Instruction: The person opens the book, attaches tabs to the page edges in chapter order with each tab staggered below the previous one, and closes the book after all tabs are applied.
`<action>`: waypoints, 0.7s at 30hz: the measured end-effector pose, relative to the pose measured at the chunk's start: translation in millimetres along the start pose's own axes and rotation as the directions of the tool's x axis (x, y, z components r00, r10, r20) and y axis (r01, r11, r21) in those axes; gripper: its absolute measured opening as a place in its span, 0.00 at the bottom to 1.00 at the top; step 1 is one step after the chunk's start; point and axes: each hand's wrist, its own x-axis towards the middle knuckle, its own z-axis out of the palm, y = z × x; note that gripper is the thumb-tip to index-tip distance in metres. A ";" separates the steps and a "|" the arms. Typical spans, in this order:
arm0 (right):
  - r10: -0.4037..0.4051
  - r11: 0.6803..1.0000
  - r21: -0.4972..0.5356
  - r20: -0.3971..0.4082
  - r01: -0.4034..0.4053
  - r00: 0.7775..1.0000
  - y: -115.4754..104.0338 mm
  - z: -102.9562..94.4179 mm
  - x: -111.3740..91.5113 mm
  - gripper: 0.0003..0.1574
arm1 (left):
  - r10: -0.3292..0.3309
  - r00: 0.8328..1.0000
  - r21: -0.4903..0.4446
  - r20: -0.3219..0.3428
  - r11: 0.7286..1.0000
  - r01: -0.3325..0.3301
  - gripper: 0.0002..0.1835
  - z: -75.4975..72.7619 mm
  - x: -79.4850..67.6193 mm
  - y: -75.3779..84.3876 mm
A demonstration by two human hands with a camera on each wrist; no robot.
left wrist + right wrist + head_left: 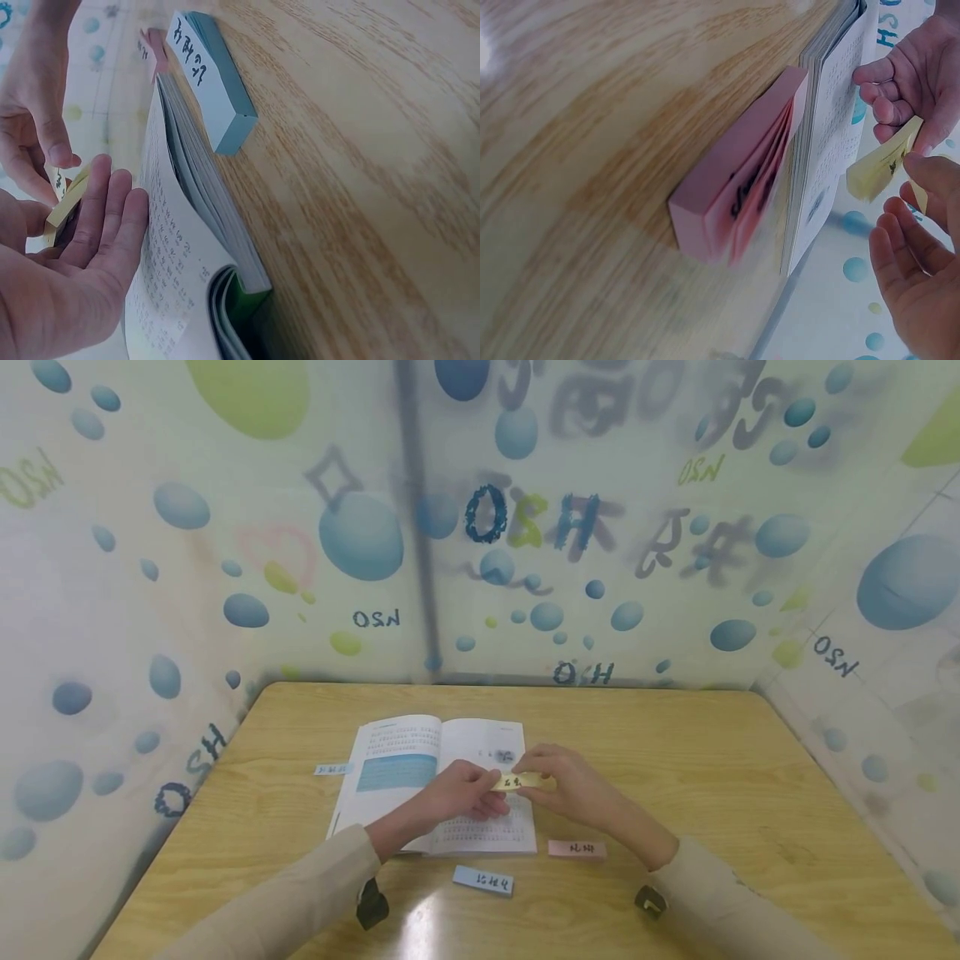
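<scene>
A yellow sticky note pad [510, 782] with dark handwriting is held above the right page of an open book [397, 735]. My left hand [467, 789] grips the pad's left end between thumb and fingers, its other fingers spread below, as the left wrist view shows. At the opposite end, my right hand [567, 781] pinches a yellow sheet [870, 172] between thumb and index finger. That sheet bends away from the pad in the right wrist view. The right hand's remaining fingers [904, 244] are loosely bent.
In front of the book lies a blue sticky note pad [483, 881] with writing. A pink sticky note pad [577, 849] is near the book's right front corner, its sheets fanned. A blue strip [331, 769] with writing sticks out past the book's left edge. Patterned walls [480, 643] border the wooden table [675, 752].
</scene>
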 end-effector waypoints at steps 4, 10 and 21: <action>0.001 1.000 0.006 0.003 -0.001 1.000 -1.0 -0.2 -0.2 0.15 | 0.001 1.000 0.004 -0.002 1.000 -0.001 0.23 0.2 -0.4 0.2; 0.021 0.999 0.044 -0.006 -0.021 1.000 -1.2 1.0 -1.2 0.14 | 0.022 1.000 0.003 -0.001 1.000 -0.022 0.23 -1.1 -1.5 1.2; 0.134 0.953 0.265 0.078 -0.150 0.988 7.9 5.9 1.2 0.07 | 0.028 1.000 -0.005 -0.010 1.000 -0.028 0.22 -0.8 -3.0 2.8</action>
